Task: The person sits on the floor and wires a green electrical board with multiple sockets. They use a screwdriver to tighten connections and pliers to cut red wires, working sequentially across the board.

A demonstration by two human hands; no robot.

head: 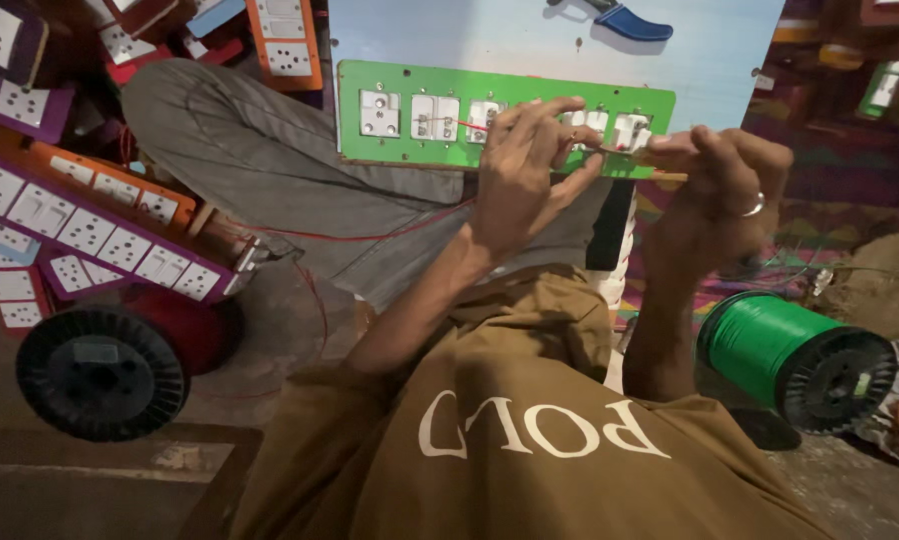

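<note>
A green switchboard panel (410, 85) with white sockets and switches stands upright on my lap. My left hand (525, 175) is in front of its middle, fingers pinching a thin red wire (467, 125) at the switch backs. My right hand (715, 195), with a ring on one finger, holds a thin tool or wire end against the panel's right switches (630, 128); what exactly it grips is hidden.
A spool of green wire (770, 345) lies at the right by my elbow. A red wire spool with black flanges (110, 365) lies at the left. Purple and orange switchboard panels (90, 230) are stacked at the left. A pale blue board (530, 40) stands behind the green panel.
</note>
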